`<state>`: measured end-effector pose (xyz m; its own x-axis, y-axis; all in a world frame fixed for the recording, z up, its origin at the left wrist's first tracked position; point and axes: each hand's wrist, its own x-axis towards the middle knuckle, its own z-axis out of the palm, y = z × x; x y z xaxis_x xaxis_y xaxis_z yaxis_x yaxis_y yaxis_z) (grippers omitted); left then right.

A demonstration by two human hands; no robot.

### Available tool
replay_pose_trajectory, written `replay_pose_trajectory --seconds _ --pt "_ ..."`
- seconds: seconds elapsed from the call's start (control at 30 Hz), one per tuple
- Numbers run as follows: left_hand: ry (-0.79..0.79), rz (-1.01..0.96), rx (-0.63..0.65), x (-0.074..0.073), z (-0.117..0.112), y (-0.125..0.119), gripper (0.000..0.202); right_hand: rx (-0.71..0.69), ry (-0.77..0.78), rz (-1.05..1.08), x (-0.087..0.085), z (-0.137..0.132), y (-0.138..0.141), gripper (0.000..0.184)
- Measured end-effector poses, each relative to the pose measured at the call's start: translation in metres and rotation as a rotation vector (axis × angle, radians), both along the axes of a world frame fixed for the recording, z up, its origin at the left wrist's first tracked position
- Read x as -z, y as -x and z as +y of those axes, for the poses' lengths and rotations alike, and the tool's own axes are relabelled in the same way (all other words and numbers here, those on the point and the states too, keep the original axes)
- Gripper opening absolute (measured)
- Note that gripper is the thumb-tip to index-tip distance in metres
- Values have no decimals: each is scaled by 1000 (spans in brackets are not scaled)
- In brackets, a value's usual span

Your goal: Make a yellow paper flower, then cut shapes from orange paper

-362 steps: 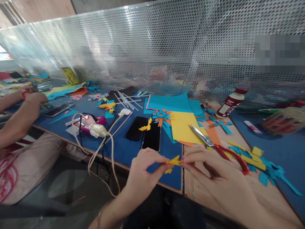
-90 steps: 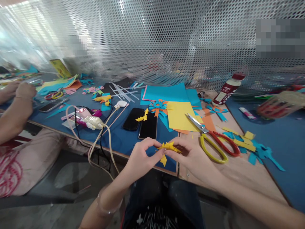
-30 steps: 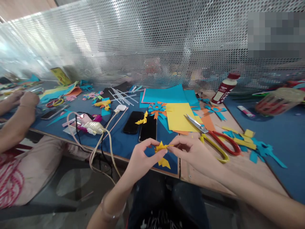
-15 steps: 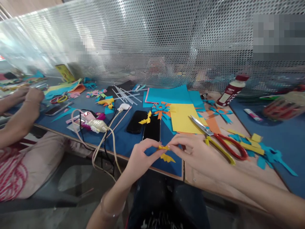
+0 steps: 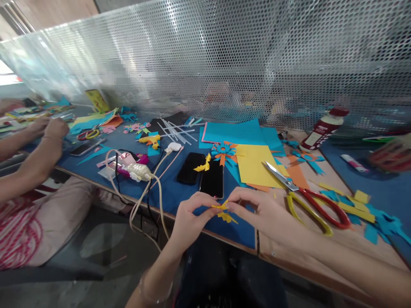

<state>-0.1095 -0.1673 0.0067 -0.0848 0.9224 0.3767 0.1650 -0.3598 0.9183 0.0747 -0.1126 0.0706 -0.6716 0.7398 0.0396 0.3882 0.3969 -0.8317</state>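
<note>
Between the fingertips of both hands is a small yellow paper piece. My left hand pinches its left end, and my right hand pinches its right end. Just beneath, a yellow paper cutout with a jagged edge lies on the blue table near its front edge. A twisted yellow paper piece rests across two dark phones beyond my hands. To the right of my right hand lie open scissors with red and yellow handles. Yellow paper lies behind them.
A blue-and-orange paper flower, blue sheets and a dark red bottle stand or lie farther back. At left are a yellow glue gun, clear sticks and cables. A co-worker's arms rest at far left.
The view has shifted, so the table things appear farther right. Both hands still pinch the yellow paper; its right end now points up a little more.
</note>
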Motion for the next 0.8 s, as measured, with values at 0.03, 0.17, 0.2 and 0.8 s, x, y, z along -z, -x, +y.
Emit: replay_pose_trajectory --seconds 0.03,0.17,0.2,0.8 --pt "-1 -4 2 1 0 1 5 -2 20 -5 2 0 2 17" --pt "-8 -31 2 6 0 5 5 -22 91 -7 7 2 8 20" --pt "-13 -39 2 7 1 7 5 -30 104 -1 8 3 9 20" --pt "-23 -251 -186 16 -2 16 5 -20 -52 34 4 30 38 22"
